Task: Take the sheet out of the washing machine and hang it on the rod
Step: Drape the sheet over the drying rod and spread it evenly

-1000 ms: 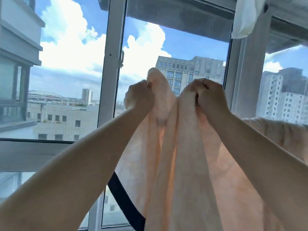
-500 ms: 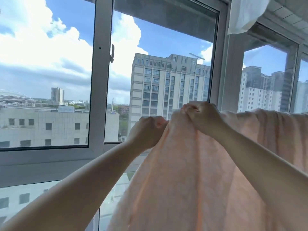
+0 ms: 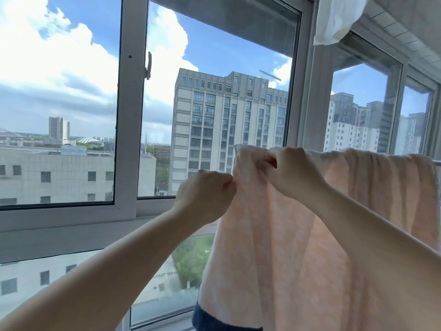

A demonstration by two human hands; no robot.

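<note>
Spreading the thin peach cotton sheet point(image 3: 298, 247), already draped over the rod point(image 3: 437, 161), of which only a sliver shows at far right. My left hand point(image 3: 205, 194) pinches its left edge; my right hand point(image 3: 294, 170) clamps the bunched top fold. Best move, I'd judge: pull the edge leftward, keeping the top level, so the folds flatten. Versus half a second ago, both hands sit slightly further apart and the sheet's dark blue hem point(image 3: 214, 318) shows.

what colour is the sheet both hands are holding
Pale peach-pink with a faint lighter mottled pattern; the sheet has a dark blue band at the bottom edge. Seen in the head view.
</note>
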